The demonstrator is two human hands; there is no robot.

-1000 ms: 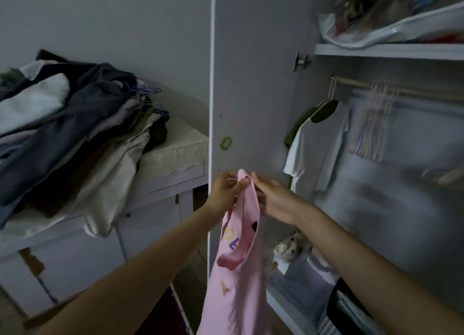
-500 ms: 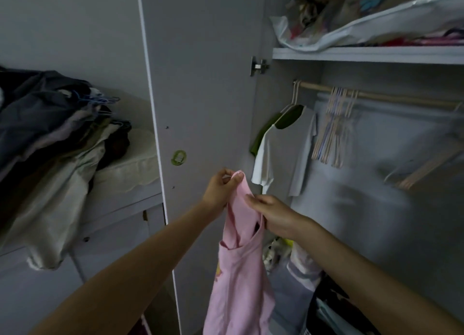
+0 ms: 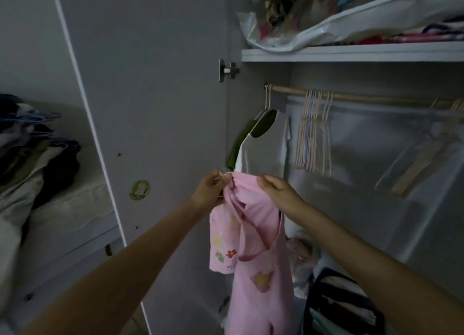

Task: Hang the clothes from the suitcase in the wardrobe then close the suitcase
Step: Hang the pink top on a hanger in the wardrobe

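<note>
**Inspector:** Two hands on one garment. The left hand [image 3: 209,187] pinches the top edge of the pink garment [image 3: 253,246] at its left corner, fingers curled onto the cloth. The right hand [image 3: 278,191] grips the same top edge further right, fingers folded over it.

**Clerk:** Where does the garment sit?

**Inspector:** In the air, in front of the open wardrobe [image 3: 376,171], below the rail [image 3: 364,98]. It hangs from both hands, bunched at the top, with flower prints on the lower left flap. I cannot tell whether a hanger is inside it.

**Clerk:** What hangs on the rail?

**Inspector:** At the left end, a white shirt [image 3: 266,148] on a hanger, with a green garment [image 3: 241,138] just behind it. Beside these, a cluster of bare hangers [image 3: 313,133]. Further right, more hangers [image 3: 426,159], blurred and tilted.

**Clerk:** Above and below?

**Inspector:** The shelf [image 3: 351,54] above the rail carries a plastic bag [image 3: 288,33] stuffed with fabric. On the wardrobe floor, a dark bag [image 3: 344,304] holds folded items; details are unclear.

**Clerk:** And to the left?

**Inspector:** The wardrobe door [image 3: 150,108] stands open, with a green round sticker [image 3: 139,189] on it. Beyond it, a heap of clothes [image 3: 32,159] lies on a white cabinet [image 3: 70,229].
</note>
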